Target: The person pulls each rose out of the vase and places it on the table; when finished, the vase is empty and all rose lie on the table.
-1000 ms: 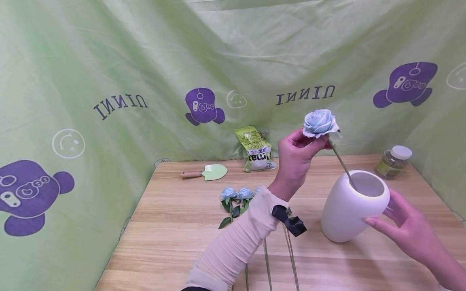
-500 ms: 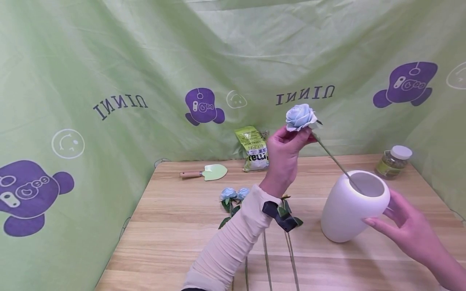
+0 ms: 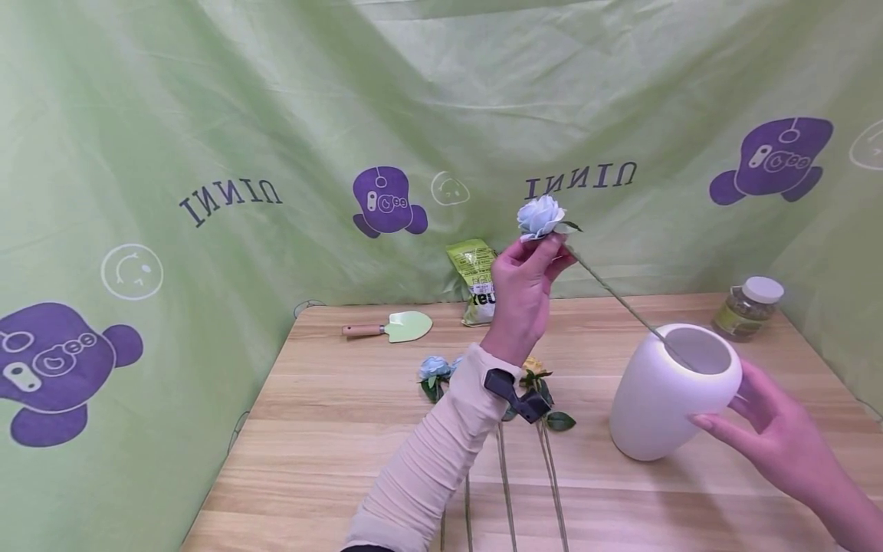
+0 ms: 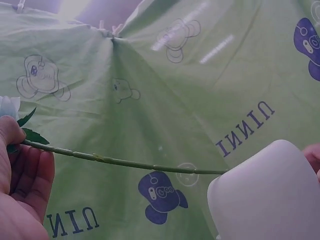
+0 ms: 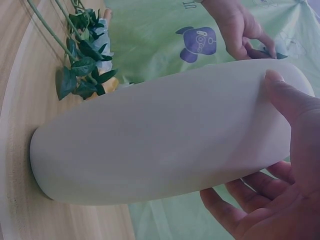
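Observation:
A pale blue artificial rose [image 3: 540, 217] is pinched just under its bloom by my left hand [image 3: 526, 295]. Its green stem [image 4: 125, 163] slants down to the right, the lower end inside the mouth of a white vase [image 3: 665, 406]. My right hand [image 3: 779, 441] grips the vase near its top, thumb on the near side and fingers round the other side, as the right wrist view shows [image 5: 270, 200]. The vase stands tilted slightly to the right on the wooden table. Beneath my left forearm lie blue roses [image 3: 434, 368] and a yellow rose [image 3: 533, 366], partly hidden by the sleeve.
A trowel [image 3: 407, 326] with a wooden handle lies at the back left of the table [image 3: 310, 445]. Behind my left hand stands a green and white packet [image 3: 474, 276]. A white-lidded jar [image 3: 748, 308] is at the back right, before a green curtain [image 3: 441, 92].
My left hand has moved left with the rose's bloom, so the stem leans further over the vase rim. The yellow rose has come into view. My right hand and the vase stay in place.

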Available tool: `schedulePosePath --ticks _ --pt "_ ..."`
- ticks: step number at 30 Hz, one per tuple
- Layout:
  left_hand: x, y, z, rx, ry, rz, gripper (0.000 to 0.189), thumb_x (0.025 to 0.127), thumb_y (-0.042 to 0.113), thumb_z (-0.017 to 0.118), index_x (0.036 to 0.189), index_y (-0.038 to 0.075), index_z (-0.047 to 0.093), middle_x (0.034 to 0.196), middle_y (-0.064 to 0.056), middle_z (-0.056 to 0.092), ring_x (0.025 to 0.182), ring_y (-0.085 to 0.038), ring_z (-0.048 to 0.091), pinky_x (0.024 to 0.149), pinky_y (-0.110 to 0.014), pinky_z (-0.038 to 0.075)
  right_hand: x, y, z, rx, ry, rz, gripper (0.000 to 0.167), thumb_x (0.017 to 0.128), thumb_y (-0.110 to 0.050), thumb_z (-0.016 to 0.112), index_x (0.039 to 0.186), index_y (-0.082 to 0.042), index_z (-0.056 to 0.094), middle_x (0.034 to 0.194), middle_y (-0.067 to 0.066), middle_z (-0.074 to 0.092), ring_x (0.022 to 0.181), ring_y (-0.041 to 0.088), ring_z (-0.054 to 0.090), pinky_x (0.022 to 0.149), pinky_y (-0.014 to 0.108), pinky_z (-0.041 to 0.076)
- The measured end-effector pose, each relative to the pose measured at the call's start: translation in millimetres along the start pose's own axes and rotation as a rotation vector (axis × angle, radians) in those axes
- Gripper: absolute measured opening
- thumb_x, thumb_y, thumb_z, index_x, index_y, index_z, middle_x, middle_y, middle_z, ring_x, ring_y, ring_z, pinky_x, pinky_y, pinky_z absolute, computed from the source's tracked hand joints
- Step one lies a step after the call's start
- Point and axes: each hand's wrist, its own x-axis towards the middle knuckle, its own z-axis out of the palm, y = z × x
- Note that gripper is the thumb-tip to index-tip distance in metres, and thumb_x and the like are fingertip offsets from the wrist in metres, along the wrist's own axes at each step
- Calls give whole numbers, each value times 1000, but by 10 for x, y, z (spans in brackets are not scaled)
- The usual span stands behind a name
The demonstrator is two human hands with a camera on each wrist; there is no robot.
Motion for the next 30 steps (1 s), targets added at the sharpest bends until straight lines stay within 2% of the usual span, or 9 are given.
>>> schedulePosePath --ticks 4,8,14,23,30 --pt "9 -6 -33 -16 23 -15 19 92 -7 61 90 10 69 85 1 71 72 -9 67 75 -24 63 1 -3 0 -4 1 -1 86 70 26 70 147 1 41 141 -14 53 124 -13 52 97 -2 42" --pt "34 -11 -80 -36 63 -25 18 92 -6 62 87 10 68 83 1 72 71 -9 66 74 -24 62 3 -6 2 -6 4 6 86 71 26 70 148 1 41 142 -15 53 124 -14 52 97 -2 43" --pt "66 -21 -163 -55 133 -59 13 91 -2 65 90 10 68 84 0 71 72 -9 65 74 -24 62 4 -10 -3 -26 -12 15 87 73 24 71 150 -2 39 143 -19 51 124 -15 51 96 -2 43" --pt "92 -48 -274 -77 218 -130 7 91 2 68 91 9 67 86 -1 69 74 -11 64 78 -24 62 -3 18 2 -3 2 5 87 71 26 70 149 1 39 142 -17 52 124 -14 52 97 -2 43" --pt "116 -101 -315 -94 244 -171 8 91 2 67 88 9 68 84 -2 68 74 -11 64 78 -24 63 -11 11 11 28 10 -5 87 71 28 69 148 3 40 141 -14 54 124 -13 53 98 -1 43"
